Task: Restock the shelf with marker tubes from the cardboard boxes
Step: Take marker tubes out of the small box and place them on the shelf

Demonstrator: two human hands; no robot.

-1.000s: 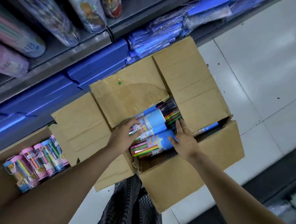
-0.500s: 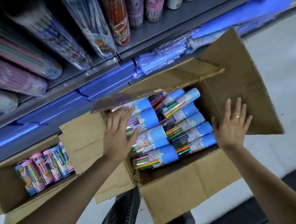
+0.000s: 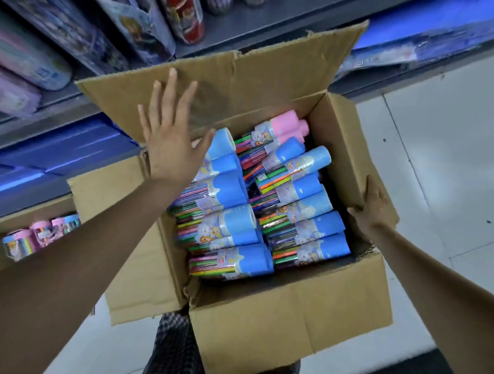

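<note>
Left hand (image 3: 171,142) spread flat on box flap (image 3: 245,81), nearer the marker tubes (image 3: 233,212) lying crosswise just below-right; right hand (image 3: 373,205) grips box (image 3: 290,317) side flap.

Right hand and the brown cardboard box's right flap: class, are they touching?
Touching. The head view shows the right hand gripping the brown cardboard box's right flap, fingers curled over its edge.

Blue-capped marker tubes (image 3: 234,186), brown cardboard box (image 3: 290,326)

Two cardboard boxes (image 3: 284,326), two hands (image 3: 170,151).
</note>
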